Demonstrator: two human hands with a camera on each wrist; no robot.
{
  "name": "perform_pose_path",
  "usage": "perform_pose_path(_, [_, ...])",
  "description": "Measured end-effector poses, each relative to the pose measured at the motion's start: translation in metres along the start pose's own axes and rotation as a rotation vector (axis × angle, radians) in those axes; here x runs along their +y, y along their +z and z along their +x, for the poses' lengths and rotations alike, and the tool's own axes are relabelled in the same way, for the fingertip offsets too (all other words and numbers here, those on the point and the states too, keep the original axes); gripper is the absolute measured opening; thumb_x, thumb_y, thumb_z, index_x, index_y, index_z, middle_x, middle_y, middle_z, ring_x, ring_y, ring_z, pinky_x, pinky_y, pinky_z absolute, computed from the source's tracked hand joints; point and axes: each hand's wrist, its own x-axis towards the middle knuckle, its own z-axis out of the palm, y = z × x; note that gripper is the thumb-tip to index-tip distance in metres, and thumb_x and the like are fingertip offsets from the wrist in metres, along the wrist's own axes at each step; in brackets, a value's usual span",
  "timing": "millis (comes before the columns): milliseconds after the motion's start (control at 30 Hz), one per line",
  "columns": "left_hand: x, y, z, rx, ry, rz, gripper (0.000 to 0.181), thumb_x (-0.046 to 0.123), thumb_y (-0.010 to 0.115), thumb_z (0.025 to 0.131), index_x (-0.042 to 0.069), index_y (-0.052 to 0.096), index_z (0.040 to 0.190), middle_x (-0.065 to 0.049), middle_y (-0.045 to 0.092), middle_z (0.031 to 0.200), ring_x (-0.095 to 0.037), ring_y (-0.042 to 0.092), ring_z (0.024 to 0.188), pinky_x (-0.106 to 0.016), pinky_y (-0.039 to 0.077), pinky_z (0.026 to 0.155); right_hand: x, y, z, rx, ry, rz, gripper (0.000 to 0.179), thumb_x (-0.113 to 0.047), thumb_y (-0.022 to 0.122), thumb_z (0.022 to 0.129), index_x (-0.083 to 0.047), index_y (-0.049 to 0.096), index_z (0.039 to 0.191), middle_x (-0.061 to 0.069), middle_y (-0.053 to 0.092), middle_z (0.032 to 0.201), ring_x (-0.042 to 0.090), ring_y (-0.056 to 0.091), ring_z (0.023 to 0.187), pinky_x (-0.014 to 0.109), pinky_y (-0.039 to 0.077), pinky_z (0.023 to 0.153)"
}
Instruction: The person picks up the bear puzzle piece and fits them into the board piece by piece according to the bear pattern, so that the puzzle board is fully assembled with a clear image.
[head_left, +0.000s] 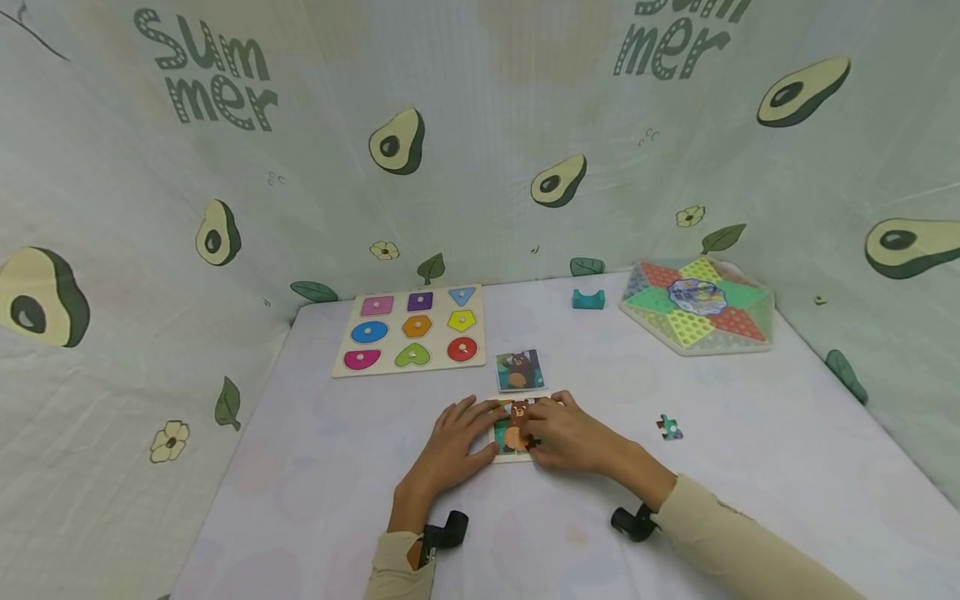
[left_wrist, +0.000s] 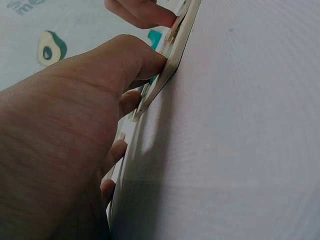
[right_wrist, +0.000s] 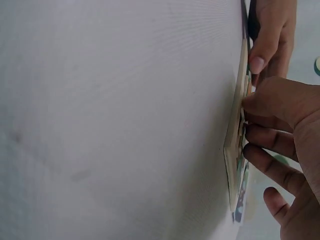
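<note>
A small wooden puzzle board (head_left: 513, 457) with a brown bear picture lies between both hands. My left hand (head_left: 453, 446) rests along its left side, fingers fairly straight, thumb against the edge (left_wrist: 159, 87) in the left wrist view. From the right, my right hand (head_left: 573, 433) reaches over the board with bent fingers, pinching a puzzle piece (head_left: 532, 442) at the picture's lower right; the fingers hide most of that piece. Thumb and fingertips of the right hand (right_wrist: 282, 132) sit right at the board's surface in the right wrist view. Just beyond lies a square bear picture card (head_left: 521, 371).
A loose puzzle piece (head_left: 670, 427) lies to the right. Farther back are a board of colored shapes (head_left: 397, 329) at left, a teal block (head_left: 588, 300) and a hexagonal game box (head_left: 697, 304) at right. Printed cloth (head_left: 480, 100) hangs behind the table.
</note>
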Motion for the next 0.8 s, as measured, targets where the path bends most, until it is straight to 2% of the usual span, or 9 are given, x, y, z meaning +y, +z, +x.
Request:
perform_pose_path(300, [0.0, 0.002, 0.002, 0.003, 0.002, 0.003, 0.053, 0.042, 0.057, 0.099, 0.03, 0.047, 0.15, 0.005, 0.038, 0.157, -0.029, 0.022, 0.149, -0.057, 0.015, 0.119, -0.002, -0.004, -0.002, -0.016, 0.009, -0.055, 0.011, -0.021, 0.079, 0.084, -0.019, 0.078, 0.095, -0.005, 0.07, 0.107, 0.018, 0.059, 0.102, 0.049, 0.041, 0.09])
perform_pose_path(400, [0.0, 0.003, 0.003, -0.003, -0.007, 0.009, 0.053, 0.043, 0.057, 0.099, 0.032, 0.047, 0.15, 0.006, 0.038, 0.158, -0.028, 0.021, 0.149, -0.056, 0.014, 0.119, -0.002, -0.003, -0.004, -0.011, -0.014, -0.091, 0.016, -0.018, 0.079, 0.084, -0.019, 0.078, 0.1, -0.004, 0.07, 0.112, 0.018, 0.059, 0.104, 0.048, 0.042, 0.089])
perform_pose_path(533, [0.0, 0.003, 0.003, 0.004, 0.018, 0.002, 0.053, 0.041, 0.057, 0.099, 0.029, 0.048, 0.149, 0.004, 0.039, 0.157, -0.03, 0.022, 0.149, -0.058, 0.016, 0.118, -0.001, 0.0, -0.01, 0.006, -0.033, -0.115, 0.024, -0.016, 0.081, 0.084, -0.022, 0.078, 0.107, -0.004, 0.069, 0.117, 0.018, 0.059, 0.107, 0.046, 0.042, 0.087])
perform_pose_path(667, [0.0, 0.001, 0.003, 0.022, 0.041, 0.003, 0.053, 0.039, 0.059, 0.098, 0.026, 0.049, 0.149, 0.002, 0.041, 0.156, -0.032, 0.025, 0.147, -0.061, 0.018, 0.117, 0.001, 0.001, -0.014, 0.011, -0.031, -0.103, 0.027, -0.017, 0.081, 0.085, -0.024, 0.079, 0.111, -0.005, 0.067, 0.122, 0.019, 0.057, 0.113, 0.047, 0.041, 0.088])
perform_pose_path(800, [0.001, 0.001, 0.002, 0.025, 0.013, 0.005, 0.05, 0.038, 0.06, 0.098, 0.028, 0.053, 0.146, 0.004, 0.042, 0.155, -0.03, 0.025, 0.148, -0.059, 0.018, 0.117, 0.002, -0.003, -0.016, -0.041, -0.01, -0.06, 0.028, -0.015, 0.073, 0.091, -0.023, 0.076, 0.117, -0.004, 0.065, 0.127, 0.02, 0.054, 0.117, 0.049, 0.04, 0.09])
